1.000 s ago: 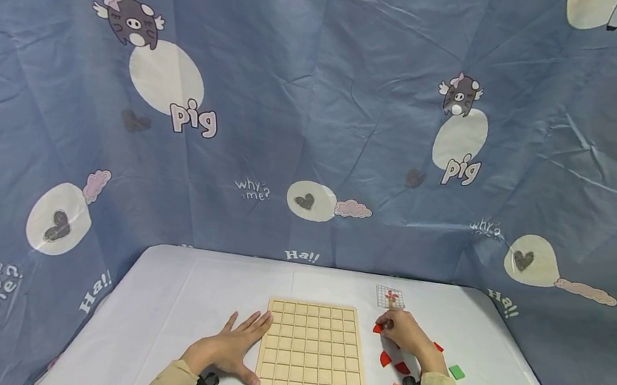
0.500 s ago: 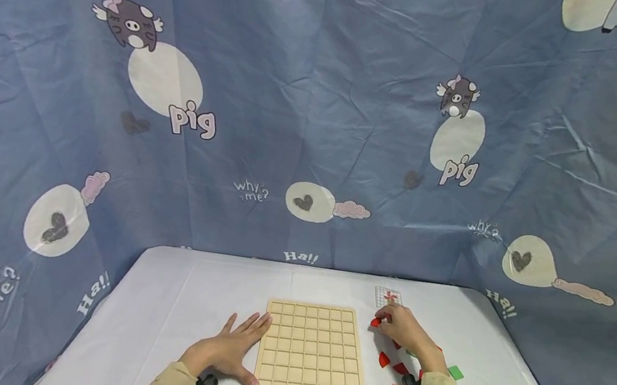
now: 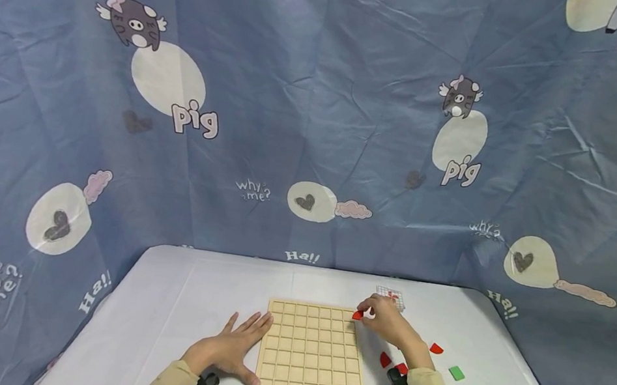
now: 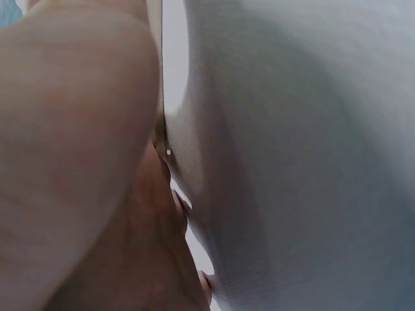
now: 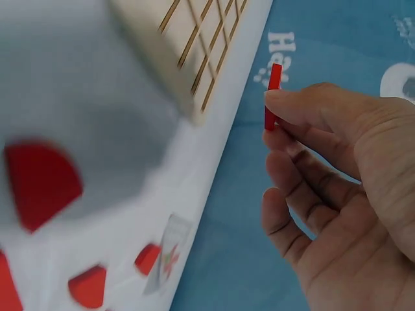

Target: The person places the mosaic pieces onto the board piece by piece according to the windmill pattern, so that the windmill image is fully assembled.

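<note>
Red piece (image 3: 357, 316) sits pinched between thumb and fingertips of the right hand (image 3: 385, 322), over the far right corner of the wooden grid board (image 3: 312, 355). Furthest left, the left hand (image 3: 227, 349) lies flat with fingers spread on the white table (image 3: 182, 293), fingertips touching the board's left edge; its wrist view shows only blurred skin. Right of the board lie loose red pieces (image 3: 386, 359), one partly hidden behind the right wrist, and a green square (image 3: 457, 372).
</note>
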`<state>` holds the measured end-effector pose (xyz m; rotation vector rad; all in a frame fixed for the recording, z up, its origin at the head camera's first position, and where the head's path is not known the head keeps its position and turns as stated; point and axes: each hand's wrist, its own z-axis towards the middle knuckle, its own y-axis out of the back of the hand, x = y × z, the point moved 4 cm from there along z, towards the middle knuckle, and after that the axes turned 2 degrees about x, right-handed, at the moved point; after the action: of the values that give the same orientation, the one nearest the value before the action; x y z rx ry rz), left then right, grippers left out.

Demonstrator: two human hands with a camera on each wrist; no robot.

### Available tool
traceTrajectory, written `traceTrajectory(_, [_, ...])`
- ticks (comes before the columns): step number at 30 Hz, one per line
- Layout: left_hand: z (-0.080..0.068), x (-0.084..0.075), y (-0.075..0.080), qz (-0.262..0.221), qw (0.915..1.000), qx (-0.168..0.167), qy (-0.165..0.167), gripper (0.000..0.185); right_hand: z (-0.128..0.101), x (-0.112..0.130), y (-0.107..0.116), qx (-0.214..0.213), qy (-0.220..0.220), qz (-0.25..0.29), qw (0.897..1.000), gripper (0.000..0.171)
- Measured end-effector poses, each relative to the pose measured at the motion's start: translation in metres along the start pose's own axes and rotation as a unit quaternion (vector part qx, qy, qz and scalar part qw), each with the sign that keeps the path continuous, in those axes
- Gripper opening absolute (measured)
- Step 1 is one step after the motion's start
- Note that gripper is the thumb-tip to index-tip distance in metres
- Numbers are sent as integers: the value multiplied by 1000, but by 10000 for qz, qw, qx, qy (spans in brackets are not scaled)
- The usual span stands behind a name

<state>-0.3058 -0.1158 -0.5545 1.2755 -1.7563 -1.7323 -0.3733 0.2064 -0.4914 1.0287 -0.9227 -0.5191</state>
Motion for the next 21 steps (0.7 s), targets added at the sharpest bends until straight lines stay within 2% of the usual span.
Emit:
traceTrajectory(8, [0,0,1,-14,10000,13,-15,127,14,20,-15,350,193,194,9990,17])
traceTrajectory(21, [0,0,0,-3,10000,-4,-7,127,29,47,-40,520,379,275,9976,13])
